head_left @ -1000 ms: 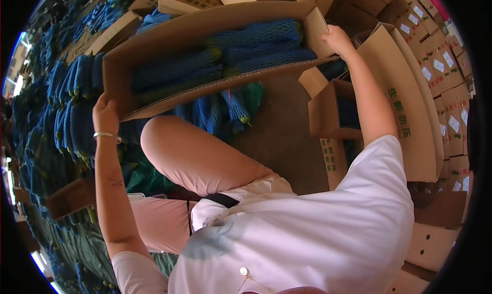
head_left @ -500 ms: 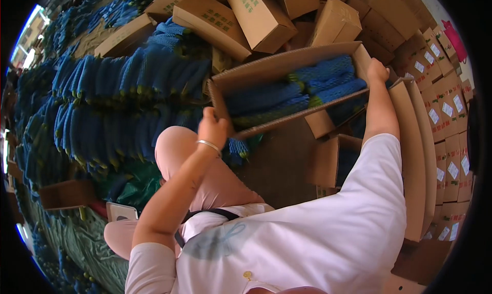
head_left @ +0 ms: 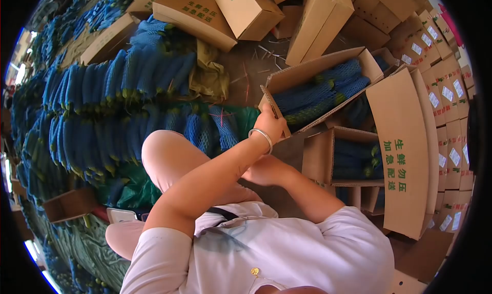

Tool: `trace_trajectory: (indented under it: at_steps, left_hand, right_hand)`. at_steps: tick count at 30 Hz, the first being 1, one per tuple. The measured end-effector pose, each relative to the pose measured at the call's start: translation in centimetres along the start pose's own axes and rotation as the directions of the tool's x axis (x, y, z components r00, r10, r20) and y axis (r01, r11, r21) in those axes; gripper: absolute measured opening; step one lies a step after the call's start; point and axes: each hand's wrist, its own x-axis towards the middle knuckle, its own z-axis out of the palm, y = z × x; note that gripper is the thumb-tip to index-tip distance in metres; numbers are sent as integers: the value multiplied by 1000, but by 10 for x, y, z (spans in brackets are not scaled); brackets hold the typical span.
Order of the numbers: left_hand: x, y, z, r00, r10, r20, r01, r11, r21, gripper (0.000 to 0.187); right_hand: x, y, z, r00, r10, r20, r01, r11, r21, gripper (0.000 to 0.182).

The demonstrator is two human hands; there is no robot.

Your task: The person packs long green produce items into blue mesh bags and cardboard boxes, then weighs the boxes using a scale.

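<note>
My left hand [head_left: 270, 124], with a silver bangle at its wrist, grips the near left end of an open cardboard box [head_left: 315, 71]. Inside that box lie bundles in blue netting [head_left: 328, 91] with green showing at their ends; their kind is hard to make out. The box sits at a slant beside other cartons. Below my left wrist is my right hand [head_left: 262, 171], off the box, its fingers mostly hidden behind the left forearm. Nearest to it are my left wrist and my knee.
Rows of blue-netted bundles [head_left: 118, 130] stand at the left, partly on green sheeting [head_left: 138, 186]. A second open box [head_left: 318, 158] with netted bundles is at right, near a tall carton flap [head_left: 400, 155]. Closed cartons [head_left: 195, 14] lie at the back; labelled cartons [head_left: 446, 109] are stacked far right.
The filled box has moved right and down beside the other cartons. My right hand has let go of its far end and come back under my left forearm. My left hand still grips the box.
</note>
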Motion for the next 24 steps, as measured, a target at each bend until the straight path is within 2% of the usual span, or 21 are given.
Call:
trace_trajectory:
  at_steps: [1, 2, 3, 4, 6, 7, 8, 9, 10, 11, 12, 13, 14, 15, 16, 18, 19, 20, 21, 22, 24]
  left_hand:
    - [-3, 4, 1, 1000, -26, 17, 26, 999, -32, 38]
    - [-6, 6, 1, 993, -86, 83, 94, 991, -94, 53]
    - [6, -10, 6, 994, -81, 76, 87, 992, -93, 53]
    - [27, -40, 17, 993, 113, -15, -112, 991, 70, 61]
    - [20, -18, 9, 981, 158, 116, -170, 980, 108, 54]
    - [13, -6, 0, 959, 198, 203, -214, 975, 62, 51]
    - [-1, 7, -15, 928, 245, 280, -253, 967, -5, 48]
    - [-19, 20, -38, 902, 265, 340, -217, 960, -175, 47]
    - [-34, 25, -65, 882, 353, 314, -315, 935, -164, 46]
    - [-49, 29, -96, 850, 441, 288, -415, 898, -148, 45]
    - [-71, 33, -132, 859, 445, 255, -446, 893, -55, 42]
    - [-92, 30, -165, 881, 448, 151, -438, 894, -97, 40]
    - [-115, 28, -199, 915, 404, 16, -401, 911, -95, 37]
    - [-136, 27, -227, 911, 387, -144, -394, 919, -19, 35]
    - [-154, 16, -248, 875, 350, -334, -392, 917, -69, 33]
    - [-184, -13, -287, 757, 350, -552, -440, 897, -35, 31]
    - [-197, -28, -300, 720, 339, -606, -459, 887, -50, 31]
    - [-209, -33, -301, 684, 316, -658, -471, 880, -67, 27]
    - [-220, -43, -306, 688, 314, -655, -467, 881, -68, 27]
    - [-231, -55, -313, 678, 305, -669, -474, 877, -81, 26]
    - [-252, -73, -327, 668, 293, -684, -472, 878, -85, 26]
  right_hand:
    - [15, 32, 31, 959, 37, -280, 4, 990, 142, 26]
    - [36, 48, 27, 905, 277, -321, -194, 944, 267, 32]
    - [57, 65, 18, 860, 389, -329, -283, 902, 326, 35]
    - [78, 81, 8, 803, 495, -332, -361, 847, 389, 38]
    - [90, 120, -1, 713, 522, -469, -24, 687, 727, 41]
    - [96, 139, -11, 650, 550, -525, 182, 558, 810, 42]
    - [100, 154, -21, 586, 584, -562, 388, 406, 827, 44]
    - [98, 163, -27, 525, 631, -571, 572, 236, 786, 45]
    - [86, 152, -44, 435, 574, -694, 295, 637, 712, 42]
    - [73, 141, -66, 394, 452, -801, -56, 881, 470, 39]
    - [67, 169, -74, 270, 394, -879, 21, 910, 414, 38]
    - [54, 172, -96, 165, 430, -888, -4, 900, 436, 37]
    - [37, 188, -119, 121, 521, -845, 25, 849, 527, 37]
    - [23, 203, -137, 78, 609, -790, 53, 788, 613, 37]
    - [17, 213, -143, 78, 608, -790, 40, 790, 612, 37]
    - [11, 233, -144, 47, 587, -808, -388, 756, 527, 37]
    - [16, 235, -136, 92, 541, -836, -518, 743, 424, 39]
    - [19, 253, -128, 153, 643, -750, -543, 689, 480, 43]
    - [19, 271, -121, 211, 734, -646, -573, 628, 526, 46]
    - [19, 269, -116, 211, 738, -642, -578, 623, 527, 46]
    - [23, 249, -102, 312, 720, -620, -641, 641, 421, 38]
